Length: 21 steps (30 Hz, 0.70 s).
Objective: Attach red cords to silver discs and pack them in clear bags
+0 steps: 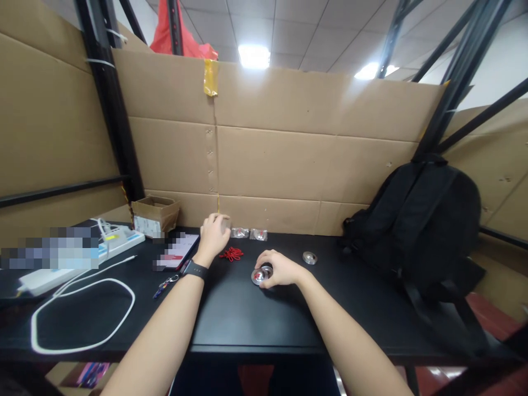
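Note:
My right hand [280, 268] is closed round a small clear round case [259, 275] with something red inside, low over the middle of the black table. Farther back on the left, my left hand [213, 235], with a dark wristband, has its fingers curled down by a pale, partly hidden thing [225, 222] that I cannot make out. Beside it lie two small clear packets, the nearer one [240, 233] and another one [258, 235], each with a bit of red inside. A bundle of red cord [232, 253] rests between my hands. Right of them sits another clear round piece [309, 258].
A phone [177, 252], a keyring [166, 286], a white cable [82, 347] and a power strip [119, 248] occupy the left side. An open cardboard box [155, 214] stands behind them. At right leans a black backpack [429, 220]. Cardboard walls [289, 159] enclose the table [256, 324].

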Tool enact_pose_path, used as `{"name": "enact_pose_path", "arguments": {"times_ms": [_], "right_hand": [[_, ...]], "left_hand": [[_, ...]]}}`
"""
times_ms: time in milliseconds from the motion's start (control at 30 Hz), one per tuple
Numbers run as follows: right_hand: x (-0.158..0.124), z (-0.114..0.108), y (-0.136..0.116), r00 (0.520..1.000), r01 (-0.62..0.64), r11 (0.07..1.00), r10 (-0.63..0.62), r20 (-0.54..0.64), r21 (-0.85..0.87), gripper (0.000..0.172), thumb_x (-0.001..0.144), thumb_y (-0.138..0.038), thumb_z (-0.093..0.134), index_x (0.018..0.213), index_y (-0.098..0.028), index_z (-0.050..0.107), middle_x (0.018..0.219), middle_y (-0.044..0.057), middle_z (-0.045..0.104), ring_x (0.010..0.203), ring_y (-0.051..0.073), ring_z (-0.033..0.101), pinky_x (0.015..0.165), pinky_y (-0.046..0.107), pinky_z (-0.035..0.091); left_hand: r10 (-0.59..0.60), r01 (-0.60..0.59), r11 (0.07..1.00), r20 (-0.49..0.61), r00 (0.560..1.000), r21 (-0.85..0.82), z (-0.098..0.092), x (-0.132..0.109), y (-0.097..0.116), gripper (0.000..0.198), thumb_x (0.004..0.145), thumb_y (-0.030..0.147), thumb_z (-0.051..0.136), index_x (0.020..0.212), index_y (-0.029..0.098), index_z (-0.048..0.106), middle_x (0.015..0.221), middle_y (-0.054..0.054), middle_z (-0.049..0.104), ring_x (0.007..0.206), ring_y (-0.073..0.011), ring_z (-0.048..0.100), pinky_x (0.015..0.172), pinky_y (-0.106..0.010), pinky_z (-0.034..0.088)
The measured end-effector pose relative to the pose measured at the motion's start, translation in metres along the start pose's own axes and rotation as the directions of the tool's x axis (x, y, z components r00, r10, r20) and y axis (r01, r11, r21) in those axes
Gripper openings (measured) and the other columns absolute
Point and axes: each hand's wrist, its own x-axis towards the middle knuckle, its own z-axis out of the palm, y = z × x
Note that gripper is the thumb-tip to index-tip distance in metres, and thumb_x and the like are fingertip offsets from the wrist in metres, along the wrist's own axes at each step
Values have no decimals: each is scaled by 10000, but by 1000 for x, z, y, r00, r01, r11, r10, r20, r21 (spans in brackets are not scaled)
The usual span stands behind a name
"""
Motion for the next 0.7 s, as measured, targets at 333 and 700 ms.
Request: {"name": "enact_pose_path", "arguments": {"times_ms": [333, 700], "right_hand": [[4, -11, 8, 857, -42, 913, 242, -455, 406, 449, 713, -410, 802, 1111, -220, 722, 991, 59, 729, 828, 187, 643, 671, 282, 496], [6, -5, 5, 872, 42, 755, 292, -392, 654, 451, 636, -350, 853, 1021, -192, 679, 979, 57, 713, 738, 156, 694, 731, 303, 579]], "left_hand": [[287, 242, 576, 470, 835, -781, 36, -25, 58, 300, 813, 401, 711, 977, 161, 637, 1008, -92, 730, 941, -192, 702, 915, -350, 536], [253, 258, 581, 472, 844, -772, 40, -27, 67, 274, 782, 362, 741, 935, 152, 655, 957, -96, 744, 887, -201, 715, 858, -341, 559]]}}
